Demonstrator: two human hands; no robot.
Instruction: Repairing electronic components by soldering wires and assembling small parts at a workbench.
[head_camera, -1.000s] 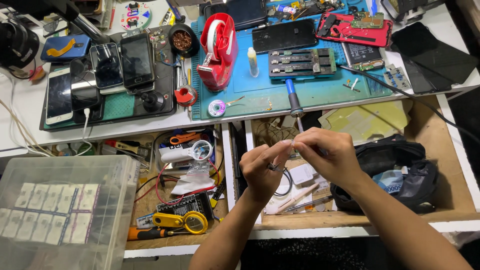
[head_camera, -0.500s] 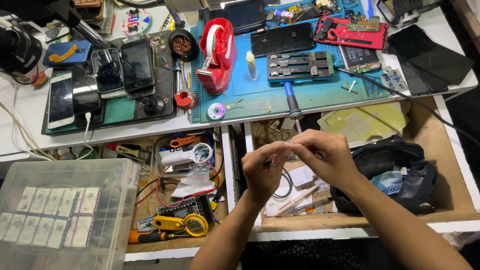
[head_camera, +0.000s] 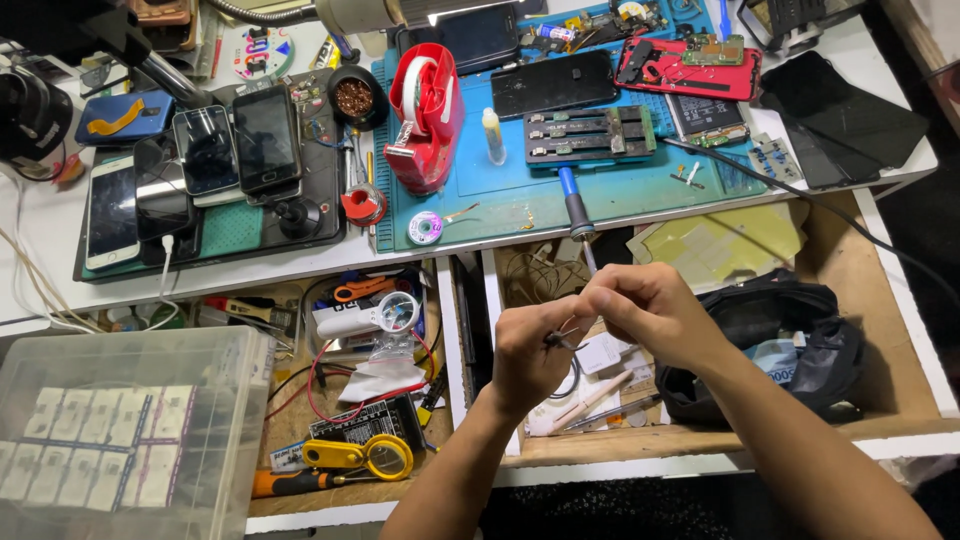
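At lower centre, the left hand and right hand meet fingertip to fingertip, both curled tight around a small dark part pinched between them above the open drawer. A clear plastic box holding white rectangular labelled packets sits lower left; a red tape dispenser stands upper centre.

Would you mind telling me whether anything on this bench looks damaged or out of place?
The red phone on the blue mat lies opened up, its circuit board showing. A soldering iron hangs over the bench edge above the open drawer. The left hand and right hand pinch a small part together.
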